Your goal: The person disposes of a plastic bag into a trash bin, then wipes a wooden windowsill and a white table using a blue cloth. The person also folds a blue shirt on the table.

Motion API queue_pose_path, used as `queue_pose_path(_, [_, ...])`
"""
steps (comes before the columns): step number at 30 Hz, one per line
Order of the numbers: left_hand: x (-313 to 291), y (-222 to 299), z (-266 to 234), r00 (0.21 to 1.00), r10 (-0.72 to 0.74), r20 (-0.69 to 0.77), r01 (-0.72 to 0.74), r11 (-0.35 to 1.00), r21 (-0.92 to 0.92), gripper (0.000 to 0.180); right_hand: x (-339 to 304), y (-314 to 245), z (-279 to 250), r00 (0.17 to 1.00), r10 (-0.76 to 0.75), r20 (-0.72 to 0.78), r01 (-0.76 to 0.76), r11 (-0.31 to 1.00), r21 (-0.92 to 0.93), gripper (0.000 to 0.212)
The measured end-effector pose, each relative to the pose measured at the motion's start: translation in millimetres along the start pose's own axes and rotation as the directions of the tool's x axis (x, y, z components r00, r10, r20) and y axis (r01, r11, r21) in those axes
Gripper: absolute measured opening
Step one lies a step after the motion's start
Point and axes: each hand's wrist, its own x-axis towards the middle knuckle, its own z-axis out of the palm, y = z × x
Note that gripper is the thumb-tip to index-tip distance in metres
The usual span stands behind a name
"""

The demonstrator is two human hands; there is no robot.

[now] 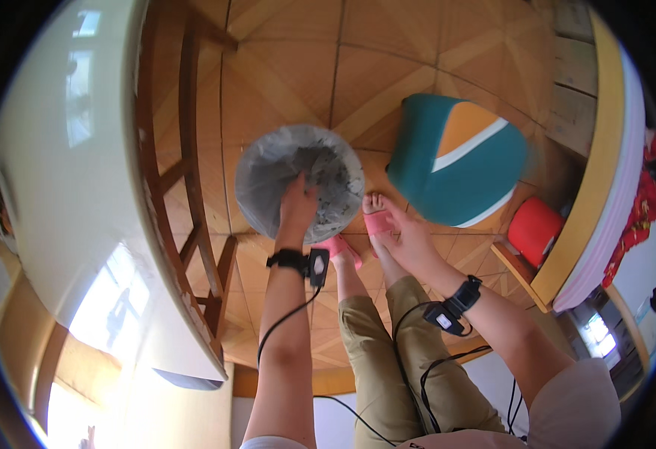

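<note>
A round bin (346, 161) with a pale grey plastic liner stands on the floor before my feet. Dark scraps and bits lie inside it and cling to the liner. My left hand (298, 206) reaches over the bin's near side into its mouth; one finger is stretched out, the others are partly hidden, and I see nothing held. To the right of the bin, my right hand (412, 243) hovers above my foot in a pink slipper (376, 222). Its fingers are extended, with nothing visible between them.
A teal stool (466, 176) with orange and white patches stands right of the bin. Beyond it are a red container (535, 230) and a wooden-edged bed or bench (601, 161). A glossy white table (96, 179) and wooden chair frame (189, 150) border the left. Black cables (399, 352) hang across my legs.
</note>
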Motion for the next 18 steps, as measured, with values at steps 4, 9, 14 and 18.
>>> queue_pose_path(4, [-76,77,-71,0.985,0.111,-0.133,-0.121,0.991,-0.064,0.042,-81,-5,-98,0.973,0.206,0.103,-0.223,0.954,0.201,0.062])
queue_pose_path(9, [-179,213,-134,0.967,-0.181,0.177,0.212,0.961,-0.175,0.038,-184,12,-247,0.925,0.372,-0.072,-0.352,0.915,0.198,0.06])
queue_pose_path(14, [-156,285,-60,0.984,-0.006,0.178,0.039,0.983,-0.181,0.054,-272,125,-383,0.747,0.475,-0.466,-0.586,0.801,-0.122,0.069])
queue_pose_path(18, [-84,310,35,0.981,0.108,0.158,-0.103,0.994,-0.042,0.082,-332,256,-495,0.61,0.431,-0.665,-0.693,0.696,-0.185,0.098])
